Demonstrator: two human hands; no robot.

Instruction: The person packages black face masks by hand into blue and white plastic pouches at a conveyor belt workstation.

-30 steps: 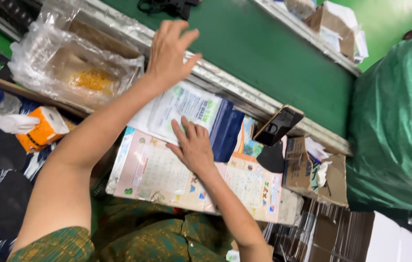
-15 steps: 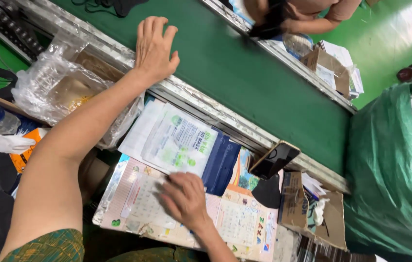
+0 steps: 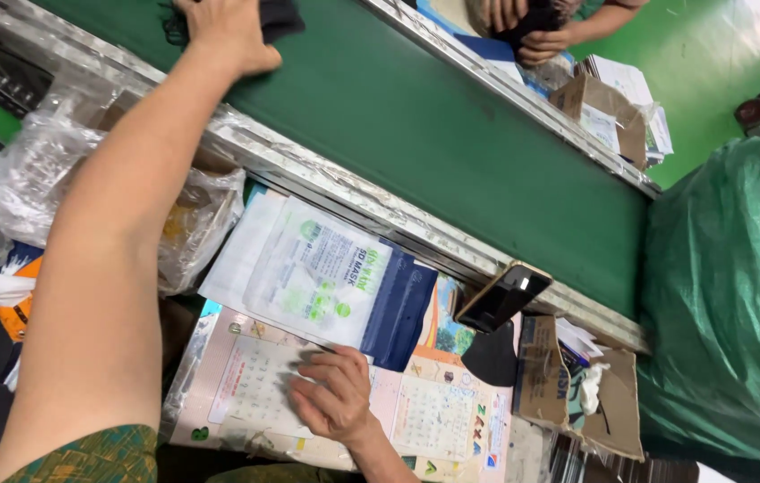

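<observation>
1. Lying just below the metal rail of the green conveyor belt (image 3: 487, 152), a stack of flat white pouches (image 3: 322, 277) with green print and a dark blue side band is seen on the work surface.
2. A pastel printed sheet (image 3: 433, 416), gridded like a calendar, is spread beneath the pouches, and the right hand (image 3: 335, 394) is pressed flat on it, fingers spread, nothing gripped.
3. The left hand (image 3: 223, 36) is stretched across the belt and laid on a dark cloth piece (image 3: 280, 16); whether it is gripped cannot be told.
4. A crumpled clear plastic bag (image 3: 49, 170) is seen at the left, its contents blurred.
5. A phone (image 3: 502, 297) is propped against the rail, beside an open cardboard box (image 3: 545, 385) holding white scraps.
6. A green sack (image 3: 720, 313) is placed at the right.
</observation>
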